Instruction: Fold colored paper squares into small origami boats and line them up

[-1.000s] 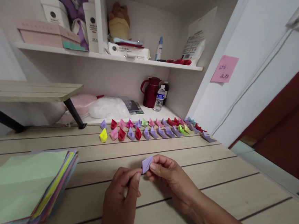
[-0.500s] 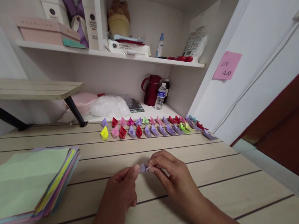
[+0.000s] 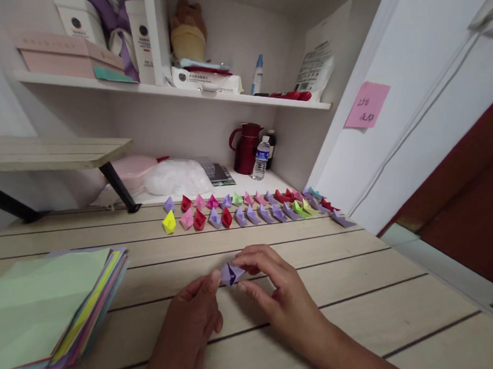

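A small purple paper boat [image 3: 231, 274] is pinched at its left end between the thumb and fingers of my left hand [image 3: 194, 311]. Its middle fold shows a dark hollow. My right hand [image 3: 275, 283] is at the boat's right tip, thumb and forefinger apart, with the fingertips close above and behind it; whether they touch it I cannot tell. Beyond my hands, several folded paper boats [image 3: 215, 218] stand in two rows along the table's back, in purple, red, pink, green and yellow.
A stack of coloured paper sheets [image 3: 45, 299] lies at left on the slatted wooden table [image 3: 373, 308]. A raised wooden stand [image 3: 53, 149] is behind it. Past the boats are a plastic bag [image 3: 178, 178], a red jug [image 3: 246, 149] and a water bottle [image 3: 261, 158].
My right thumb and forefinger have parted and let go of the boat's right end. The boat has opened wider and turned, showing its inner fold, still in my left hand.
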A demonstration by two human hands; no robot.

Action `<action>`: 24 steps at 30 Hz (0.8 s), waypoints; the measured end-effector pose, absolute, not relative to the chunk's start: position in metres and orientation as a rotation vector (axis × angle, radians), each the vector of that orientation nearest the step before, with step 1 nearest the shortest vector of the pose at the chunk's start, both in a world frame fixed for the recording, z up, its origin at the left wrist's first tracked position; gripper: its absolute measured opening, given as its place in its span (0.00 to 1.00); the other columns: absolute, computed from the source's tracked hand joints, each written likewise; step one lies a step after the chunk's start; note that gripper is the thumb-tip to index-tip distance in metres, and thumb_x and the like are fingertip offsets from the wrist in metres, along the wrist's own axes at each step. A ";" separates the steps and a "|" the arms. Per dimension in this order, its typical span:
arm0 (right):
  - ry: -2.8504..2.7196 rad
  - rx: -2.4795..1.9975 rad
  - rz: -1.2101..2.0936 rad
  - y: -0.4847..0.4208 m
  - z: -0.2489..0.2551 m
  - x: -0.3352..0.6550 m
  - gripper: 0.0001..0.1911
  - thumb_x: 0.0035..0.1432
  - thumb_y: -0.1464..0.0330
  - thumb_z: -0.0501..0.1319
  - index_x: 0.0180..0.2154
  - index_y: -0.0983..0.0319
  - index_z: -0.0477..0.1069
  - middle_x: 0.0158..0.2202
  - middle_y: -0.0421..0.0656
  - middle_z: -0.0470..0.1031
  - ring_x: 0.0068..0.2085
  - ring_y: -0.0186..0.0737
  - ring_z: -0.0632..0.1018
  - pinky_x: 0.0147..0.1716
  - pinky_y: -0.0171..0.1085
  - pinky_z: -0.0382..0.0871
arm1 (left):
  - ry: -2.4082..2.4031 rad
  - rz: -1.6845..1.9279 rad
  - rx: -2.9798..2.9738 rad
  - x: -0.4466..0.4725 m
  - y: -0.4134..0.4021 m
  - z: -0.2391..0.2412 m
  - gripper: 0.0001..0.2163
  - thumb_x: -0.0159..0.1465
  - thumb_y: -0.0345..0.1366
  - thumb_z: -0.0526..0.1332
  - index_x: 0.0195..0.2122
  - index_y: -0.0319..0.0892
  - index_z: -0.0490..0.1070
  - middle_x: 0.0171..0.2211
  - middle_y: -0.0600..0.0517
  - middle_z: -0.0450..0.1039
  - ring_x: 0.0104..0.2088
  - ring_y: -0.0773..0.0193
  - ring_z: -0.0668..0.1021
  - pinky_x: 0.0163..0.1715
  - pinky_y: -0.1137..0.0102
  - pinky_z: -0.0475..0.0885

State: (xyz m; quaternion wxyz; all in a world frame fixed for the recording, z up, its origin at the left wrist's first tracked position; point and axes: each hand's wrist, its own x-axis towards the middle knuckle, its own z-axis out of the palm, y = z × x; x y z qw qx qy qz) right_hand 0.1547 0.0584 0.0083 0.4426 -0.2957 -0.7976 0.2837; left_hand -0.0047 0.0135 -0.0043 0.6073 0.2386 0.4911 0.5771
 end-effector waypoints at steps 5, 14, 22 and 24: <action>-1.983 -0.717 0.651 0.058 0.006 0.154 0.22 0.58 0.76 0.66 0.53 0.55 0.69 0.52 0.46 0.68 0.54 0.42 0.71 0.51 0.39 0.69 | 1.132 1.326 0.547 -0.006 0.011 -0.004 0.23 0.51 0.52 0.71 0.17 0.45 0.60 0.13 0.64 0.48 0.17 0.74 0.52 0.21 0.73 0.61; -1.966 -0.752 0.659 0.054 0.003 0.151 0.23 0.57 0.78 0.63 0.53 0.55 0.69 0.51 0.45 0.68 0.53 0.42 0.71 0.52 0.41 0.69 | 1.193 1.354 0.562 -0.003 0.011 -0.007 0.22 0.46 0.53 0.73 0.20 0.44 0.64 0.14 0.64 0.51 0.19 0.72 0.56 0.21 0.73 0.60; -1.913 -0.806 0.734 0.050 0.002 0.147 0.30 0.50 0.83 0.57 0.53 0.55 0.69 0.51 0.45 0.68 0.51 0.42 0.73 0.49 0.41 0.72 | 1.262 1.419 0.619 0.004 0.015 -0.023 0.20 0.44 0.48 0.75 0.21 0.41 0.67 0.12 0.63 0.55 0.17 0.75 0.55 0.19 0.75 0.50; -1.916 -0.803 0.730 0.050 0.003 0.147 0.32 0.48 0.85 0.55 0.53 0.55 0.69 0.50 0.44 0.69 0.51 0.42 0.73 0.49 0.41 0.72 | 1.275 1.409 0.614 0.005 0.016 -0.021 0.20 0.42 0.48 0.75 0.22 0.41 0.69 0.12 0.62 0.56 0.17 0.75 0.56 0.19 0.75 0.50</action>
